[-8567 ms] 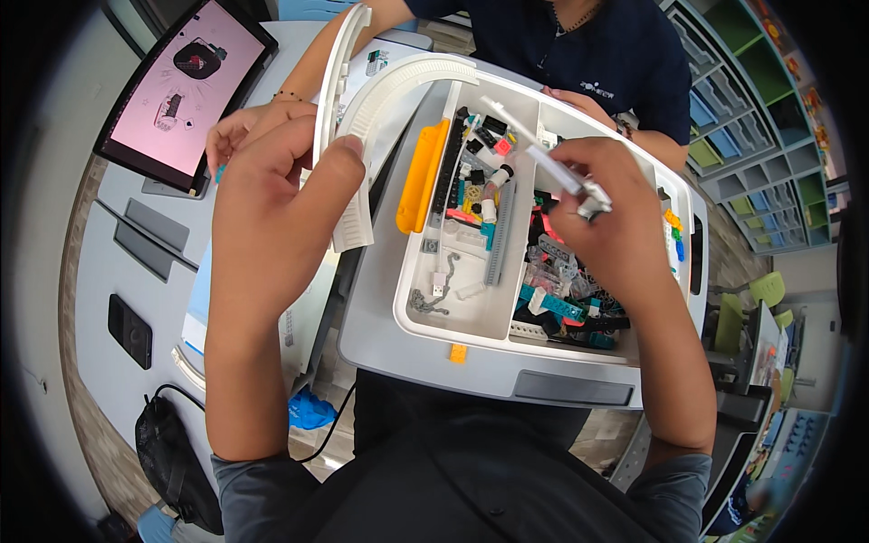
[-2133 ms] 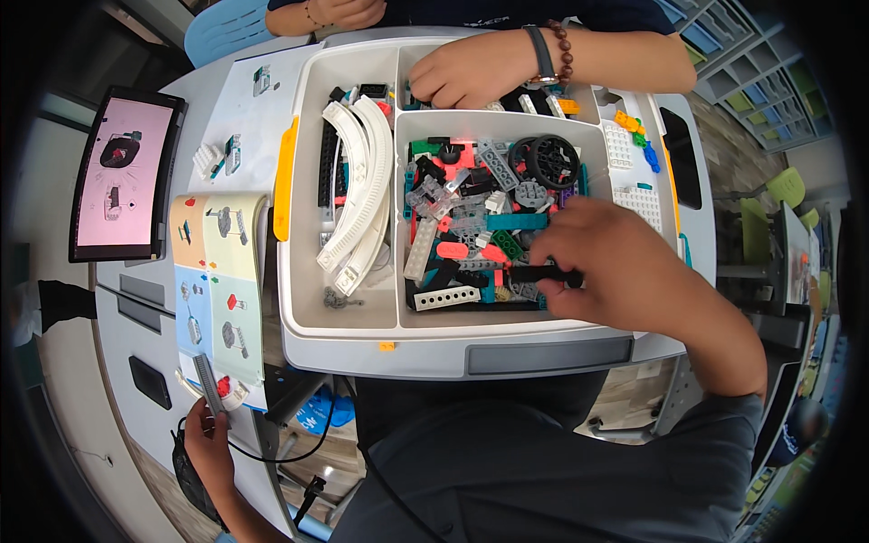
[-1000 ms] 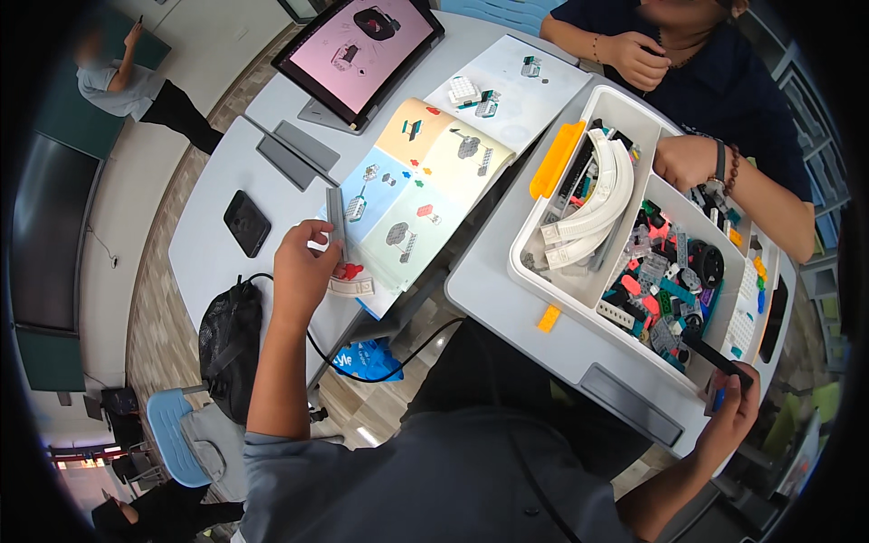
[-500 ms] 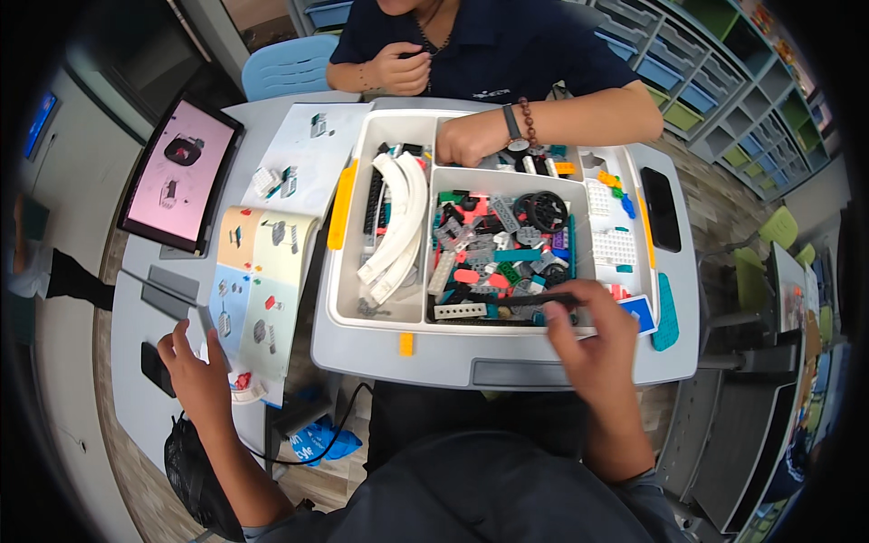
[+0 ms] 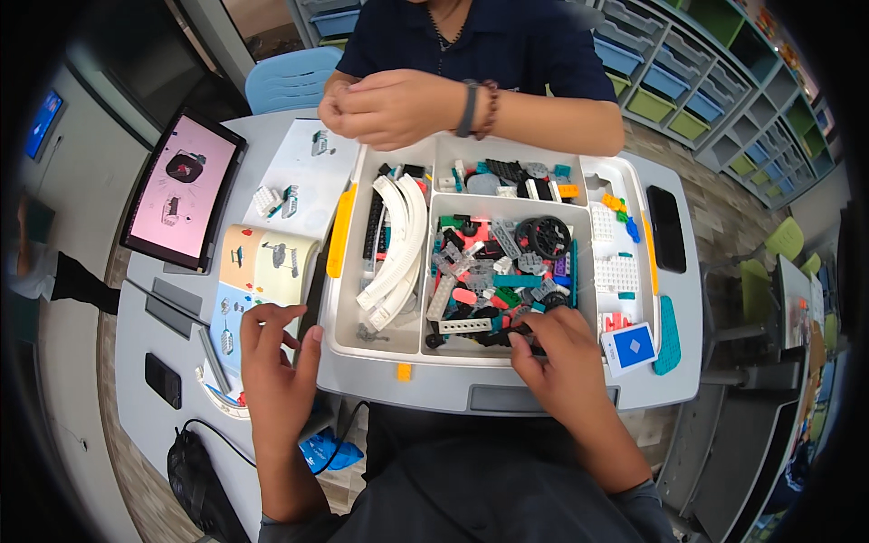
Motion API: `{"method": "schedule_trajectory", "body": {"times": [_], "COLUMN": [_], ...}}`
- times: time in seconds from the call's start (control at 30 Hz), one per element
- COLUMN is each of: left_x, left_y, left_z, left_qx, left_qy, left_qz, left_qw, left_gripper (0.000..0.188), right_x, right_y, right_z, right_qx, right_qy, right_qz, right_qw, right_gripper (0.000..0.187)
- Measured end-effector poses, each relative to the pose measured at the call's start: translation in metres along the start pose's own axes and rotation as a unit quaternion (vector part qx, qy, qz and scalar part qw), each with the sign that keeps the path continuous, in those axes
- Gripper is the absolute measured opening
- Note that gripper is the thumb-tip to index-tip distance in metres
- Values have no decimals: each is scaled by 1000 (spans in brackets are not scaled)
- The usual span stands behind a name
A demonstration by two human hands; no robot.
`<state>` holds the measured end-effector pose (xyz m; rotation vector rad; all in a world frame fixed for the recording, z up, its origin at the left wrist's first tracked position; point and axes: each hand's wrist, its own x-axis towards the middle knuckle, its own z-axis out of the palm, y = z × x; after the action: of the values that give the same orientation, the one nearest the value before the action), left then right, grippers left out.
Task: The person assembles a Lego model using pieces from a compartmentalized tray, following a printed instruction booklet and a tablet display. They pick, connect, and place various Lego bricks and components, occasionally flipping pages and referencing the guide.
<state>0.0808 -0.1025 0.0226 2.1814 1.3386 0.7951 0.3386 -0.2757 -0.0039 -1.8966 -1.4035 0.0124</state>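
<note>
My left hand (image 5: 277, 364) hovers beside the box's near left corner, over the right edge of an open picture booklet (image 5: 262, 262); its fingers are apart and hold nothing. At the near edge of the large compartment, my right hand (image 5: 563, 364) reaches into mixed building bricks (image 5: 466, 271), thumb and forefinger apart, some fingertips hidden among dark pieces. A white sorting box (image 5: 345, 312) contains these bricks. Close to the right hand lie a white beam with holes (image 5: 464, 326) and a blue-and-white card (image 5: 631, 349). Curved white track pieces (image 5: 398, 249) fill the left compartment.
Across the table a person holds both hands (image 5: 376, 107) together above the box's far left corner. A laptop (image 5: 184, 190) stands left. Phones (image 5: 163, 380) (image 5: 667, 229) lie on both sides. One yellow brick (image 5: 404, 372) and a teal plate (image 5: 667, 337) rest outside the box.
My left hand has moved right, toward the box. My right hand has shifted lower left, and the dark piece at its fingertips no longer shows there. The other person's hand has left the far compartment.
</note>
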Motion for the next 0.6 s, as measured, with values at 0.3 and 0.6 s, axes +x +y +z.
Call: {"method": "schedule_trajectory", "body": {"times": [0.3,0.6], "left_x": [-7,-13], "left_y": [-1,-17], "left_z": [7,11], "left_qx": [-47,-88], "left_qy": [-20,-10], "left_qz": [104,115], "left_qw": [993,989], "left_gripper": [22,16], "right_x": [-12,-20], "right_y": [-8,-8], "right_z": [-21,-38], "right_qx": [34,86], "right_qy": [-10,31], "right_qz": [72,75], "right_qw": [997,993], "right_gripper": [20,18]}}
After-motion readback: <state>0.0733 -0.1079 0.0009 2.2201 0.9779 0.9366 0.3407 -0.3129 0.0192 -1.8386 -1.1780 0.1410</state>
